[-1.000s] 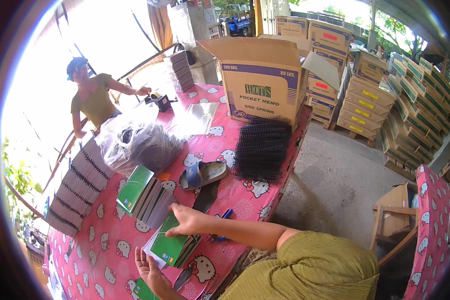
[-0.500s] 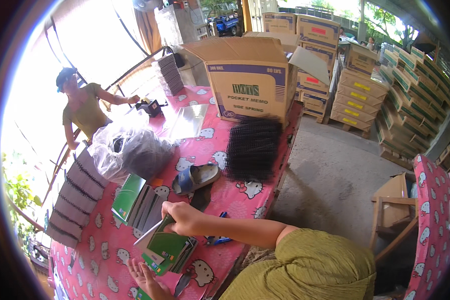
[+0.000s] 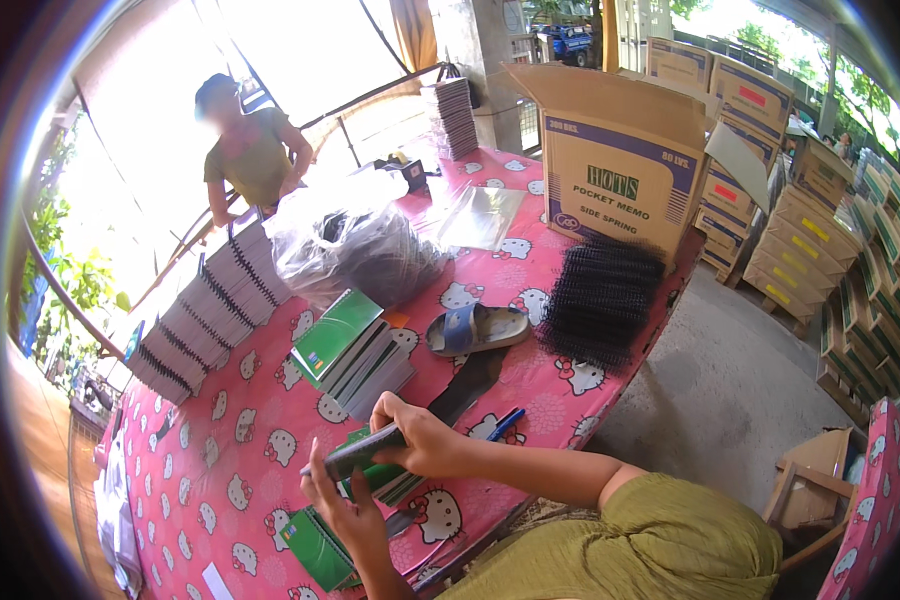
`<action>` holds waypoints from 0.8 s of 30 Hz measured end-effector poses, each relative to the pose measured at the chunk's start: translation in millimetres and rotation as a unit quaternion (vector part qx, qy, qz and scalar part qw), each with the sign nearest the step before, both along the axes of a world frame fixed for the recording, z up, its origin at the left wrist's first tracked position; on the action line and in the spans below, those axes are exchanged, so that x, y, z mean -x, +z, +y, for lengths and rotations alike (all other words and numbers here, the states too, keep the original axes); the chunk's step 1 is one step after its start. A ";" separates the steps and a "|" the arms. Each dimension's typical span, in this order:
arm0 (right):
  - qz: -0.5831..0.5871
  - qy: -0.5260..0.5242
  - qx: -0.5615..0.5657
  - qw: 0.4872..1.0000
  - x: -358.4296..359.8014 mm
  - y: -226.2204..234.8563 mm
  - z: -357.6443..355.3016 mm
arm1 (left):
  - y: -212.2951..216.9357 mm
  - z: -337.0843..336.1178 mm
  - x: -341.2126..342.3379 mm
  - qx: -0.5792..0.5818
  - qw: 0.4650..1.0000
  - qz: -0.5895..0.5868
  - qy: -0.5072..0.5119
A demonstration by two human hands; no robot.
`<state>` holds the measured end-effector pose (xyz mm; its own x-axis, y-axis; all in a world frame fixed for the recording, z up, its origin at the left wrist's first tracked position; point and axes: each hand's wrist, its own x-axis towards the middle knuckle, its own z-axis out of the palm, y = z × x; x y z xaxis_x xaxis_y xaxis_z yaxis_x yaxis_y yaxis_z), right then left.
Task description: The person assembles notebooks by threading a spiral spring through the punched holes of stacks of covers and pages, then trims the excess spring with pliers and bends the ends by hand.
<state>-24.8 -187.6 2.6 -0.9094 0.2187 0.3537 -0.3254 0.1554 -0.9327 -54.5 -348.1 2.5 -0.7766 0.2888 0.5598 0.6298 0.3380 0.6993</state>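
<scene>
A thin memo notebook, seen nearly edge-on, is gripped at its right end by my right hand. The fingers and thumb of my left hand close around its left end. Beneath my hands, partly hidden, lies a pile of green-covered notebooks. Beside my left wrist is another green notebook stack. Farther off, a fanned stack of green notebooks rests on the pink patterned tablecloth.
A blue slipper, black spiral coils, a blue-handled tool and a plastic bag lie on the table. Bound notebooks line its left edge. An open carton stands behind. A co-worker stands across the table.
My right hand has raised the notebook off the pile, and my left hand, open before, has come up to its other end. The co-worker's outstretched arm has drawn back; the view has shifted.
</scene>
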 end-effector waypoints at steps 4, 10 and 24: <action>-0.005 -0.041 -0.052 0.998 4.2 -9.7 6.9 | 16.3 14.4 -5.9 0.033 0.991 0.104 0.074; 0.093 -0.109 -0.274 0.951 -16.4 -9.0 27.4 | 18.3 26.7 15.7 0.042 0.993 0.106 -0.013; -0.290 -0.355 -0.489 0.742 -107.0 -74.7 188.1 | 21.8 36.6 10.4 0.008 0.994 0.107 0.012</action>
<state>82.2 0.5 -72.1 -0.7495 0.6117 0.2532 0.5738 0.7910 -0.2124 -64.9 -311.5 24.3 -0.6463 0.2823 0.7089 0.7558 0.3643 0.5441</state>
